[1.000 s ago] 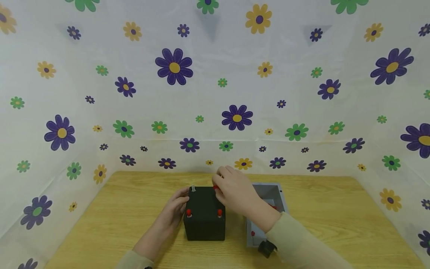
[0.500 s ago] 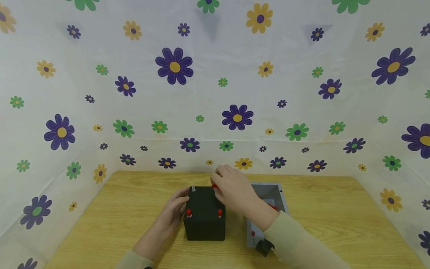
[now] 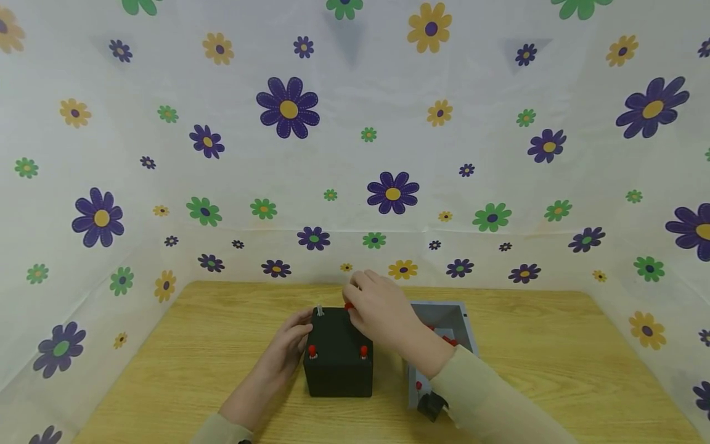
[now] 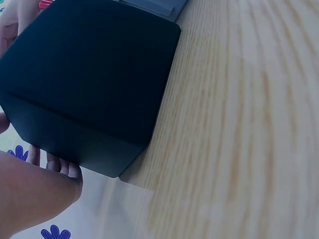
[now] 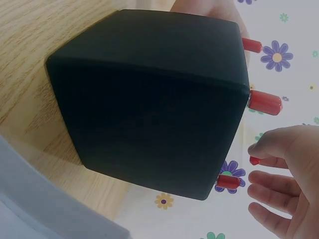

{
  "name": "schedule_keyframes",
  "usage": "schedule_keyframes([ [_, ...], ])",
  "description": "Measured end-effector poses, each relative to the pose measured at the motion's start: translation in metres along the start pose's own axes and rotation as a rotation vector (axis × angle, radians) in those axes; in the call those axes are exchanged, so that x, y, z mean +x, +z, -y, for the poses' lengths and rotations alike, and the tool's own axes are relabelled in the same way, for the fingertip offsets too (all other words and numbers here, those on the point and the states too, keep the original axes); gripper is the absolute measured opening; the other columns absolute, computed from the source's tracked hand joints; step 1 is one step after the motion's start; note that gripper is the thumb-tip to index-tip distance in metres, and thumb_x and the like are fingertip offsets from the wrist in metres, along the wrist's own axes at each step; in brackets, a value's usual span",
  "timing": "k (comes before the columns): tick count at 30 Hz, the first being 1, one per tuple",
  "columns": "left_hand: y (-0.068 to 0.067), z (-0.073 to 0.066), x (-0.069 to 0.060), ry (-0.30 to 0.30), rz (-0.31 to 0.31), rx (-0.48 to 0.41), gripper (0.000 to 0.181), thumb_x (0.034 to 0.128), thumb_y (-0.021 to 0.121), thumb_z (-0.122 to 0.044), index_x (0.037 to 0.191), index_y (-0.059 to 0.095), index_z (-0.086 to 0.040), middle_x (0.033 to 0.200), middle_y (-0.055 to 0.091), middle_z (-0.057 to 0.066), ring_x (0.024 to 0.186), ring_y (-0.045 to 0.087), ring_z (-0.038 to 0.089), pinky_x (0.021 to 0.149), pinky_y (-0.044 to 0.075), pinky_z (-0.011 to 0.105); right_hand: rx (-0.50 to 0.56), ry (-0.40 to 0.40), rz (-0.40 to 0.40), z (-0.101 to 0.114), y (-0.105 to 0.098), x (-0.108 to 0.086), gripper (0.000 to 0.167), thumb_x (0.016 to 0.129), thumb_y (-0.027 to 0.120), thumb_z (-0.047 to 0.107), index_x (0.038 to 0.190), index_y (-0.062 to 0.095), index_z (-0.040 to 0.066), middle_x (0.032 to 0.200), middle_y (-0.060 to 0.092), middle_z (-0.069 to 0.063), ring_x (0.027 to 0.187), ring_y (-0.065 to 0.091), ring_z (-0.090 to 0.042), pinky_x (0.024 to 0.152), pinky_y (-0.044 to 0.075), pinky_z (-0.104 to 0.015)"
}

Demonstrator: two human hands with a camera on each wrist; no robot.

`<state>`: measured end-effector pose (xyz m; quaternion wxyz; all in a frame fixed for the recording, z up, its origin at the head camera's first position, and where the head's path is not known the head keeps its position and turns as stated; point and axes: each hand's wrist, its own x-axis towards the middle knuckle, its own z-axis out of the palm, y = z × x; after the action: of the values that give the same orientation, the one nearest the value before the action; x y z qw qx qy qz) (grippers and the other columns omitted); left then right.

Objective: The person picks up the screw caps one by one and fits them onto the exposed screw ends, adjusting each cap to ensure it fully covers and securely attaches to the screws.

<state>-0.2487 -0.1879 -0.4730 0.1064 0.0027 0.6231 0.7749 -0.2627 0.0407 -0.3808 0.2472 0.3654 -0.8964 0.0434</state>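
A black box (image 3: 338, 370) stands on the table with metal posts at its top corners. Red caps (image 3: 363, 351) cover the two front posts; the back left post (image 3: 319, 310) is bare metal. In the right wrist view, a third red cap (image 5: 228, 182) sits on the back right post. My left hand (image 3: 287, 346) holds the box's left side, fingers around its back edge. Over the back of the box, my right hand (image 3: 383, 311) pinches a loose red cap (image 5: 254, 161) between thumb and index finger, apart from the posts.
A grey bin (image 3: 468, 327) stands right of the box, under my right forearm, with several red pieces (image 3: 448, 339) inside. A flowered white sheet (image 3: 355, 142) encloses the back and sides of the wooden table (image 3: 222, 320).
My right hand has shifted a little to the left with the red cap, away from the back right post. The left hand and the box stay in place.
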Motion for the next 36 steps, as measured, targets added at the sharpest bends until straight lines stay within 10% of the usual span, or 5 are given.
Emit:
schedule_keyframes([
  [36,-0.001,-0.004,-0.001,-0.030,-0.026,-0.020,0.039,0.1029,0.056,-0.012,0.142,0.057,-0.010,0.126,0.061,-0.010,0.119,0.059,0.008,0.103,0.047,0.019,-0.037,-0.030,0.042,0.011,0.010,0.024,0.015,0.095,0.079,0.022,0.107,0.073,0.015,0.104,0.070,-0.001,0.095,0.066,-0.017,0.083,0.059,-0.029],
])
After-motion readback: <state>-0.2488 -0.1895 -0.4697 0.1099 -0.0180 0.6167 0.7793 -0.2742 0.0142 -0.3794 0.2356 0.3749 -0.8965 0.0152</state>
